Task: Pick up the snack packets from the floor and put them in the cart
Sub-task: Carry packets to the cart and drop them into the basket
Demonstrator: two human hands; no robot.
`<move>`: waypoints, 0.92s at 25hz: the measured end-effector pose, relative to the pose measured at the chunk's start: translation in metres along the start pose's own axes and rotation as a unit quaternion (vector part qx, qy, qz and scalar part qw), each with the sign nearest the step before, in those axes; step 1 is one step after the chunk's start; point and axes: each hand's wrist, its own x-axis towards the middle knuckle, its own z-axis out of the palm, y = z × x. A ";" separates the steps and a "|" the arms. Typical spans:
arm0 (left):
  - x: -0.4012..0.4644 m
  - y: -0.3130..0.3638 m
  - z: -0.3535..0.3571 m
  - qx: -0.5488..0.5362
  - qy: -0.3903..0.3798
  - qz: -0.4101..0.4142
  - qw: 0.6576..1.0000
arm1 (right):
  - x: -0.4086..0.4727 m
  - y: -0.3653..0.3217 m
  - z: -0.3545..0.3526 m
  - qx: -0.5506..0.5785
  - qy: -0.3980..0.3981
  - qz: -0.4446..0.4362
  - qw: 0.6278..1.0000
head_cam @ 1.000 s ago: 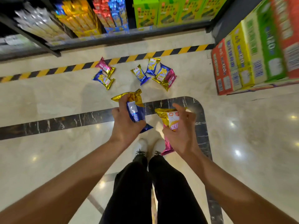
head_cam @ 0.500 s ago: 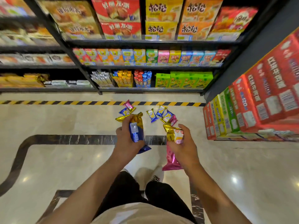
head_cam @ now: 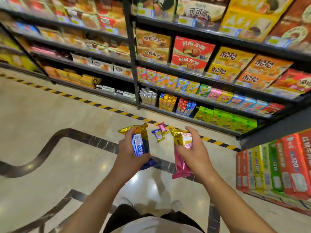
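- So, head view: left hand [head_cam: 133, 148] is wrapped around a blue-and-gold snack packet [head_cam: 139, 143], held up over the marble floor [head_cam: 50, 115].
- Right hand [head_cam: 193, 150] grips a pink-and-gold packet [head_cam: 180, 158], its pink end hanging down.
- Two small packets [head_cam: 159, 132] lie on the floor just beyond, between the hands, near the striped tape [head_cam: 101, 105].
- Stocked shelves [head_cam: 185, 73] at the far side, stacked boxes [head_cam: 272, 165] on the right.

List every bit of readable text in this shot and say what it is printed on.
"可可派": white box, top shelf.
"提拉米苏": tan boxes.
"好丽友·派": red boxes.
"松松": yellow and orange boxes.
"120": stacked cartons at right.
Blue packet in the left hand: print unclear.
Pink-and-gold packet in the right hand, floor packets, price tags: unreadable.
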 end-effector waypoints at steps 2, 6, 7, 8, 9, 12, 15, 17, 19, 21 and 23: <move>-0.002 -0.016 -0.043 -0.008 0.013 0.001 1.000 | 0.004 -0.025 0.043 -0.002 -0.027 -0.021 0.999; -0.009 -0.046 -0.121 -0.009 0.065 -0.011 0.998 | 0.001 -0.076 0.128 -0.017 -0.083 -0.053 0.995; -0.011 -0.052 -0.137 -0.009 0.075 -0.021 0.997 | 0.001 -0.087 0.145 -0.020 -0.100 -0.058 0.993; -0.014 -0.056 -0.151 -0.019 0.084 -0.032 0.996 | -0.001 -0.097 0.161 -0.024 -0.114 -0.065 0.991; -0.017 -0.064 -0.169 -0.035 0.096 -0.041 0.994 | -0.003 -0.108 0.180 -0.033 -0.130 -0.075 0.988; -0.029 -0.085 -0.218 -0.074 0.126 -0.057 0.988 | -0.010 -0.144 0.236 -0.037 -0.183 -0.103 0.977; -0.038 -0.106 -0.255 -0.096 0.167 -0.089 0.977 | -0.011 -0.177 0.291 -0.043 -0.232 -0.125 0.964; -0.041 -0.116 -0.275 -0.098 0.209 -0.101 0.968 | -0.006 -0.195 0.326 -0.054 -0.258 -0.150 0.953; -0.040 -0.124 -0.296 -0.096 0.253 -0.112 0.956 | 0.004 -0.211 0.363 -0.077 -0.285 -0.181 0.938; -0.034 -0.134 -0.318 -0.099 0.291 -0.130 0.942 | 0.017 -0.226 0.399 -0.098 -0.312 -0.208 0.922; -0.024 -0.145 -0.342 -0.110 0.333 -0.150 0.925 | 0.030 -0.242 0.434 -0.098 -0.339 -0.225 0.908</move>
